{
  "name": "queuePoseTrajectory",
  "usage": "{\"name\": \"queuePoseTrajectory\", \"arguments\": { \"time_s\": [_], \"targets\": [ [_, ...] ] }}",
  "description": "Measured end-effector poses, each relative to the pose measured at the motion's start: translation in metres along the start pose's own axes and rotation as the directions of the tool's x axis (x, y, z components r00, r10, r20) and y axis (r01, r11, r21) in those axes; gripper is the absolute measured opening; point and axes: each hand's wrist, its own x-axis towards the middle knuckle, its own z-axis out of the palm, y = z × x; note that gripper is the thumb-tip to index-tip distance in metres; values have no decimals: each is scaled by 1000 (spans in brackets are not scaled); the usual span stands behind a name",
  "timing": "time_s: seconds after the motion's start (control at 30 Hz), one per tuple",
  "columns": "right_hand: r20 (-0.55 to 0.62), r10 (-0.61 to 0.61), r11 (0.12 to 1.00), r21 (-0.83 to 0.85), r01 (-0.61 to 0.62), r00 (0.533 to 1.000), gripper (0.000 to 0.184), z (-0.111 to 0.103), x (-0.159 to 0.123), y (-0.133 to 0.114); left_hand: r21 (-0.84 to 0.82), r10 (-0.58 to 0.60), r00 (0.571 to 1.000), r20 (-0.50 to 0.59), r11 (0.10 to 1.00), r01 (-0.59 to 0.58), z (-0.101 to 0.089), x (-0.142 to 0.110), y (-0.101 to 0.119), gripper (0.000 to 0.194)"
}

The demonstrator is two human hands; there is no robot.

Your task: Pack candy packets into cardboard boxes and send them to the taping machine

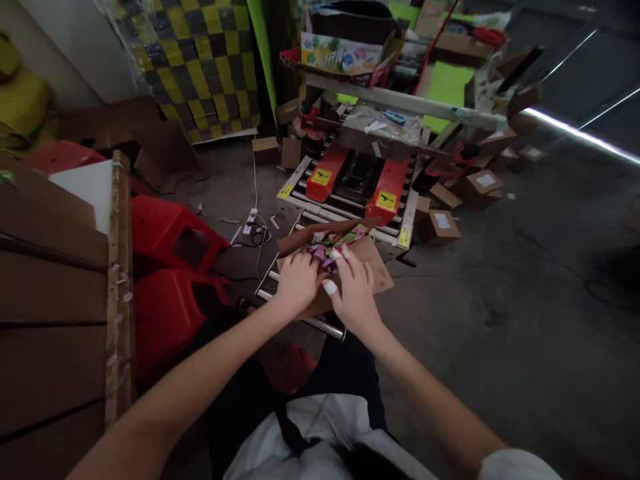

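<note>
An open brown cardboard box (376, 267) lies on the near end of a metal roller conveyor (280, 267), with colourful small packets (325, 252) inside it. My left hand (298, 283) rests on the box's left side, fingers curled down over the packets. My right hand (354, 288) lies beside it, fingers bent and pressing on the packets and the box's edge. Whether either hand actually grips a packet is hidden under the fingers.
A red and black sealing machine (357, 177) stands behind the conveyor, under a cluttered shelf (400, 100). Small sealed cartons (443, 225) lie on the floor to the right. Red plastic stools (170, 267) and stacked cardboard (50, 300) are at my left. A power strip (250, 221) lies on the floor.
</note>
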Motion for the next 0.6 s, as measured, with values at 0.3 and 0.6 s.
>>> {"name": "queuePoseTrajectory", "arguments": {
  "time_s": [0.3,0.6],
  "targets": [
    [223,-117,991,97,97,968,32,-4,20,33,-224,-79,991,110,969,102,-38,-63,54,44],
    [120,129,990,36,-134,984,75,-2,43,15,-780,-219,946,-240,623,-54,-27,19,-52,48]
  ]
}}
